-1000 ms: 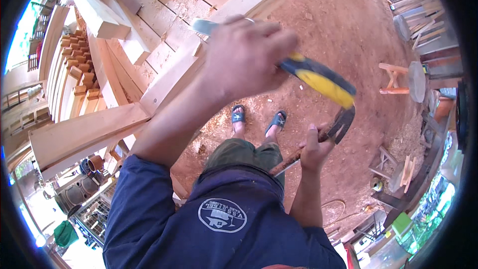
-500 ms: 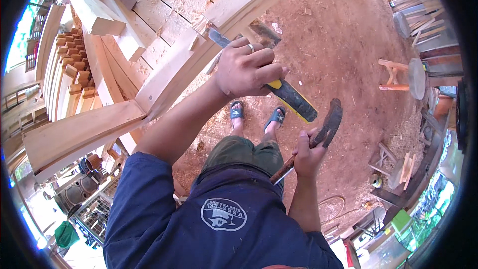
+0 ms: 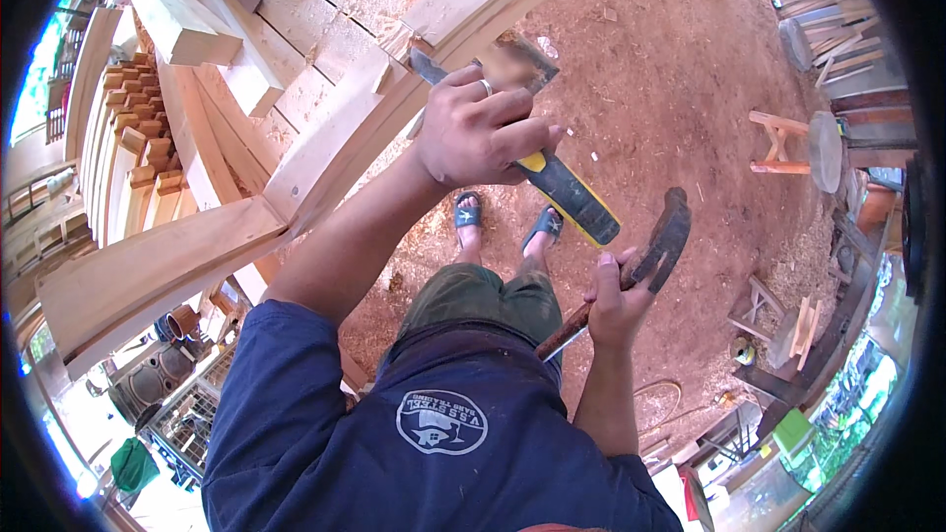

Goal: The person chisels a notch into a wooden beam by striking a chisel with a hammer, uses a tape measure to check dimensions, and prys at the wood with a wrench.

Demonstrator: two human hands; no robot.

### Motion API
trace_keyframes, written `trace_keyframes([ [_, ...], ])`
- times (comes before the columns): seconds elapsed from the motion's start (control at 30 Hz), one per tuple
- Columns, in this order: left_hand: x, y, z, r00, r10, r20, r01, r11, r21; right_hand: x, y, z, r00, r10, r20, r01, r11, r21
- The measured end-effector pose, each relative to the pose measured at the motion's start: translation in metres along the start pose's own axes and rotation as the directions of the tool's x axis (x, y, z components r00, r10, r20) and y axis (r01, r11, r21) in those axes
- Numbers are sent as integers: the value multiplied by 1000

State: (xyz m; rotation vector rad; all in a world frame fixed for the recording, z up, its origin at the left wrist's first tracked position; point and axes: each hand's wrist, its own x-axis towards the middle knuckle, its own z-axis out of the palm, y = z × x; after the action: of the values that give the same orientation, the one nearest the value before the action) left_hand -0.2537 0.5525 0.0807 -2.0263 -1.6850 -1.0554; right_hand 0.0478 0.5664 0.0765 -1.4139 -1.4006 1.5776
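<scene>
Here, chisel [image 3: 576, 205] in left hand [image 3: 481, 133], hammer [image 3: 665, 244] in right hand [image 3: 621, 305], can [image 3: 745, 353] rightward

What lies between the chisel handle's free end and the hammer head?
In the head view, only reddish floor shows between the chisel handle and the hammer head; the right hand is just below that gap.

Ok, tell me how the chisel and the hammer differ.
The chisel has a black-and-yellow handle, the hammer a brown one. The chisel's blade is straight; the hammer's head is curved. The left hand grips the chisel, the right hand the hammer. Both are hand-held.
</scene>
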Motion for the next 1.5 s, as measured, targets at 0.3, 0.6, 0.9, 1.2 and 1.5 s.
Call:
trace_keyframes([
  [0.3, 3, 2, -8, 994, 80, -72, -83, 996, -41, -4, -36, 8, 943, -318, -94, 325, 944, 65],
  [0.6, 6, 2, -4, 983, 86, -163, -90, 996, -14, -7, -17, 36, 350, -814, 464, 705, -98, -702],
  [0.9, 3, -2, -6, 984, 75, -160, -78, 997, -16, -8, -57, 42, 726, -673, -140, 601, 523, 605],
  [1.2, 2, -5, -8, 985, 5, -171, 7, 998, 68, -16, -44, 19, 830, -546, 116, 557, 822, -117],
  [1.5, -8, -23, -30, 994, -45, -101, 44, 999, -8, -13, -1, 76, 881, -389, 271, 419, 906, -61],
])
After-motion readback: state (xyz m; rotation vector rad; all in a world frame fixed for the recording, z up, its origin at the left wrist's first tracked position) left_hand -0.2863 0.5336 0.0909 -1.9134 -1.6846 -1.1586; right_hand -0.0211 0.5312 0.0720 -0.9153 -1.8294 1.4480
